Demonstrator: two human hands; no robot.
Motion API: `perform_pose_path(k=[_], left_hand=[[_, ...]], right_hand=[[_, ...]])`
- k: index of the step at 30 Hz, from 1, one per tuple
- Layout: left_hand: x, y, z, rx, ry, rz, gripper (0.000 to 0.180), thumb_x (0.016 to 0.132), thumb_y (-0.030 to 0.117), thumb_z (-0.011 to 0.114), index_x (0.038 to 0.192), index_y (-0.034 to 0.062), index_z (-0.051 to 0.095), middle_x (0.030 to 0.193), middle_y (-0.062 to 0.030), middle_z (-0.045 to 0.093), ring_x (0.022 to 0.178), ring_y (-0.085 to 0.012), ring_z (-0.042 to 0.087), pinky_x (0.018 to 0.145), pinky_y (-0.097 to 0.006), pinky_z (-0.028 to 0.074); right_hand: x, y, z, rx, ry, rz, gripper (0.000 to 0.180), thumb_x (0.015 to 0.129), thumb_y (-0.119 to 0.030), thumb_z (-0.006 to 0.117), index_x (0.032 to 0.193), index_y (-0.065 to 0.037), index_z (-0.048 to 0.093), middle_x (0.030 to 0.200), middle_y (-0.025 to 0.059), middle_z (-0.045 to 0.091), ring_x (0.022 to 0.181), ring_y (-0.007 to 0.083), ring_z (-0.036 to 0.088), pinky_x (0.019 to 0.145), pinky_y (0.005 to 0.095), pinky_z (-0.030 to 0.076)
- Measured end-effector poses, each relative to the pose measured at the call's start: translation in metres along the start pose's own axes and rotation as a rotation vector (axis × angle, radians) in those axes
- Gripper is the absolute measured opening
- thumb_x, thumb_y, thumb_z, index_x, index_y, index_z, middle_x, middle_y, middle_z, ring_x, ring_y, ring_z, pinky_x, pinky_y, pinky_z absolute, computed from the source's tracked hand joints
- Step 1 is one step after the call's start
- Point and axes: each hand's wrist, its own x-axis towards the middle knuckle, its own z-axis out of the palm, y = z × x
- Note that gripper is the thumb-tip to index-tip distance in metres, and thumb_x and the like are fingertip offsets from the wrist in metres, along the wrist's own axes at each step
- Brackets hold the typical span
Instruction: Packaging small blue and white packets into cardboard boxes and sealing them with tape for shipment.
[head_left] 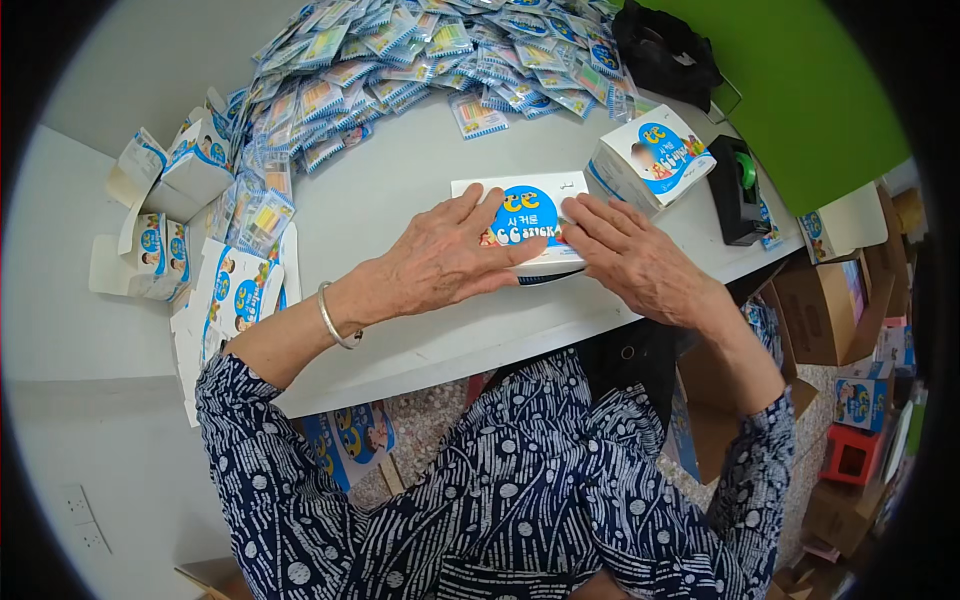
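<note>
Navy-and-white patterned shirt (500, 490) nearest camera. White-and-blue box (524, 208) on white table (390, 175), near front edge, beneath both hands. Left hand (430, 255): fingers outstretched over box's left part, thumb spread apart, touching it. Right hand (645, 262): fingers nearly straight, laid on right end; thumb hidden, cannot tell whether it grips. Second box (655, 160) just beyond right hand. Black tape dispenser (733, 195) farther right. Packets (400, 65) heaped along far side; open cartons (190, 170) far left.
</note>
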Motion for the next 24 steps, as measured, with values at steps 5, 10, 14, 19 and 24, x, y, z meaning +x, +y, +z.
perform_pose_path(k=[5, 10, 14, 19, 24], left_hand=[[-0.005, -0.007, -0.001, 0.06, 0.07, 0.047, 0.048, 0.089, 0.044, 0.06, 0.132, 0.0272, 0.052, 0.131, -0.025, 0.048, 0.119, -0.0437, 0.05, 0.092, -0.046, 0.051], [-0.013, -0.01, 0.005, -0.143, 0.098, -0.089, 0.056, 0.08, 0.043, 0.069, 0.131, 0.0224, 0.055, 0.141, -0.013, 0.048, 0.129, -0.0351, 0.047, 0.101, -0.045, 0.046], [-0.022, -0.022, 0.008, -0.309, 0.153, -0.006, 0.055, 0.076, 0.031, 0.076, 0.127, 0.0165, 0.058, 0.141, -0.0116, 0.048, 0.131, -0.0337, 0.045, 0.105, -0.044, 0.044], [-0.031, -0.015, 0.014, -0.243, 0.155, 0.074, 0.052, 0.08, 0.023, 0.072, 0.129, 0.0143, 0.056, 0.143, -0.0119, 0.046, 0.133, -0.0335, 0.042, 0.108, -0.044, 0.04], [-0.035, -0.013, 0.015, -0.258, 0.132, 0.054, 0.048, 0.086, 0.02, 0.066, 0.132, 0.0144, 0.053, 0.145, -0.0129, 0.043, 0.136, -0.0331, 0.038, 0.111, -0.044, 0.037]], right_hand=[[0.003, -0.001, 0.016, 0.04, 0.15, 0.006, 0.056, 0.084, -0.011, 0.063, 0.134, -0.001, 0.043, 0.149, 0.0152, 0.034, 0.14, 0.0317, 0.029, 0.115, 0.0446, 0.026], [-0.004, 0.004, 0.028, 0.076, 0.205, 0.001, 0.051, 0.088, -0.017, 0.061, 0.135, -0.006, 0.045, 0.149, 0.0147, 0.035, 0.14, 0.0296, 0.029, 0.114, 0.0454, 0.027], [-0.007, 0.006, 0.029, 0.087, 0.222, -0.001, 0.049, 0.089, -0.02, 0.062, 0.134, -0.008, 0.047, 0.149, 0.0135, 0.036, 0.14, 0.0289, 0.03, 0.114, 0.0454, 0.027], [-0.004, -0.003, 0.027, -0.004, 0.224, 0.018, 0.052, 0.084, -0.017, 0.065, 0.131, -0.003, 0.048, 0.149, 0.0141, 0.037, 0.139, 0.0303, 0.033, 0.115, 0.0459, 0.026], [-0.001, -0.013, 0.022, -0.147, 0.253, 0.002, 0.051, 0.082, -0.019, 0.068, 0.126, 0.001, 0.05, 0.145, 0.0174, 0.04, 0.137, 0.0313, 0.035, 0.114, 0.046, 0.027]])
